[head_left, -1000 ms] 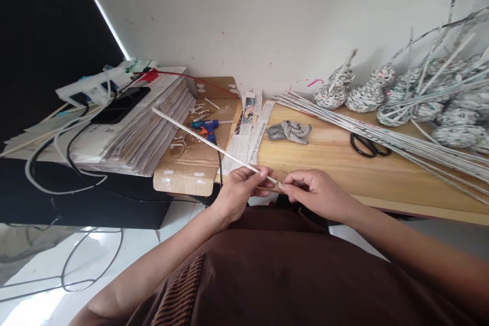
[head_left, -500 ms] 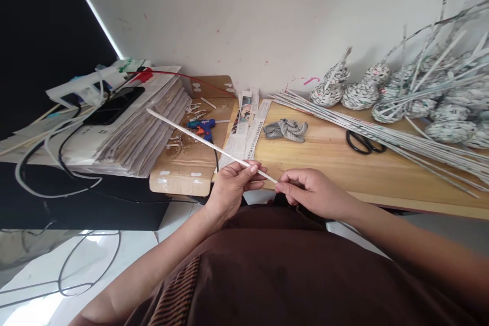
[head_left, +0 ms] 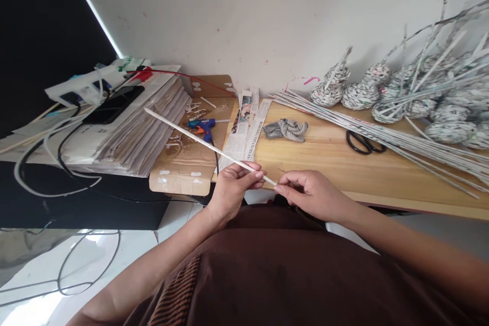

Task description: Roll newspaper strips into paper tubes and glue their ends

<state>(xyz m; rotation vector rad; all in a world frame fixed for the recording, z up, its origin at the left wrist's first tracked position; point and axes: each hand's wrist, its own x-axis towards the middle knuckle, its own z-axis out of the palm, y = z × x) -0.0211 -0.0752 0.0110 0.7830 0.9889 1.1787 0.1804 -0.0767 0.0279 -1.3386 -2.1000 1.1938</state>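
A thin white rolled-paper stick [head_left: 198, 138] slants across in front of me, its pointed far end up toward the left, over the paper stack. My left hand [head_left: 237, 183] pinches it between thumb and fingers near its lower part. At the lower right end, my right hand [head_left: 301, 188] grips the tip with thumb and forefinger. Both hands are held at the table's front edge, close to my body. Just beyond the left hand lie newspaper strips [head_left: 244, 132], and a crumpled grey knitted cloth [head_left: 286, 129] rests behind the hands.
To the left, a tall paper stack [head_left: 141, 127] bears a phone [head_left: 114, 104], a power strip [head_left: 84, 86] and cables. A blue glue gun [head_left: 206, 130] lies on cardboard [head_left: 179, 181]. Rightward are long paper sticks [head_left: 362, 130], black-handled scissors [head_left: 359, 142] and several woven paper shapes [head_left: 326, 92].
The stick has shifted very slightly, its far end a little to the left. My left thumb has moved slightly right along it; both hands still hold it.
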